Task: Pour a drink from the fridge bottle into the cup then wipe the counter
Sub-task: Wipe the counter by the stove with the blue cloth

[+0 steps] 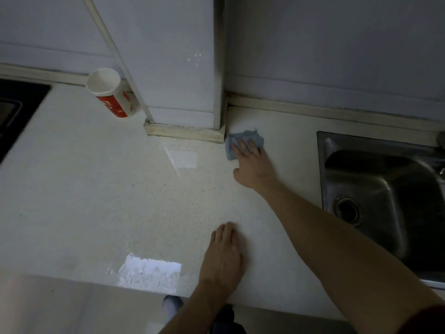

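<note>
Head view, steeply down over counter [96, 201]

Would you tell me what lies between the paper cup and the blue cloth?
In the head view, the boxed wall column's base stands between the cup and the cloth.

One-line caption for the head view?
Right hand presses a blue cloth to the counter beside the sink; left hand rests flat.
</note>
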Demonstrator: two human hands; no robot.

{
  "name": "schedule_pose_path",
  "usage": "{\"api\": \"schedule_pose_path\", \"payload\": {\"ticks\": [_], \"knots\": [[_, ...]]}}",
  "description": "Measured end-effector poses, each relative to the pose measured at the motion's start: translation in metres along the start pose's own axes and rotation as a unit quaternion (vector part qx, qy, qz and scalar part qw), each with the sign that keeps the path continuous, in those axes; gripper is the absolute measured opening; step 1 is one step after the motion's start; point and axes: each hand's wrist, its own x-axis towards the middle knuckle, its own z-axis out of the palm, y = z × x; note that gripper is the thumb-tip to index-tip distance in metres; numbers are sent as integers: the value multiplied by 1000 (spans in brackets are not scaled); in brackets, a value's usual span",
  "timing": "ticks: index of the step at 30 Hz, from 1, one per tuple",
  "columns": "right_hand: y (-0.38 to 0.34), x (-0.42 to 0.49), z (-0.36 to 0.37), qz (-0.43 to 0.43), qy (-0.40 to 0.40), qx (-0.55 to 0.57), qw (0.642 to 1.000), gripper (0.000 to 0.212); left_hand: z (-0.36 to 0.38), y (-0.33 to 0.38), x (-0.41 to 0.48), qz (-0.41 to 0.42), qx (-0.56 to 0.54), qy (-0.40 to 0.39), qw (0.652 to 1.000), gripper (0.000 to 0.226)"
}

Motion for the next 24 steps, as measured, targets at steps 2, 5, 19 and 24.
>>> {"api": "schedule_pose_path", "payload": {"ticks": [2,5,19,24], "knots": [[20,-16,3,12,11,-7,1000,78,-3,3,0,-3,3,-25,1000,49],[52,-50,5,77,25,3,997,81,-7,3,3,-6,21,-31,999,50],[2,-60,4,194,-40,88,976,79,-14,-14,-21,27,42,-73,996,48],[-80,-46,3,10,-50,13,999,86,0,-11,-52,35,119,-123,985,61]]}}
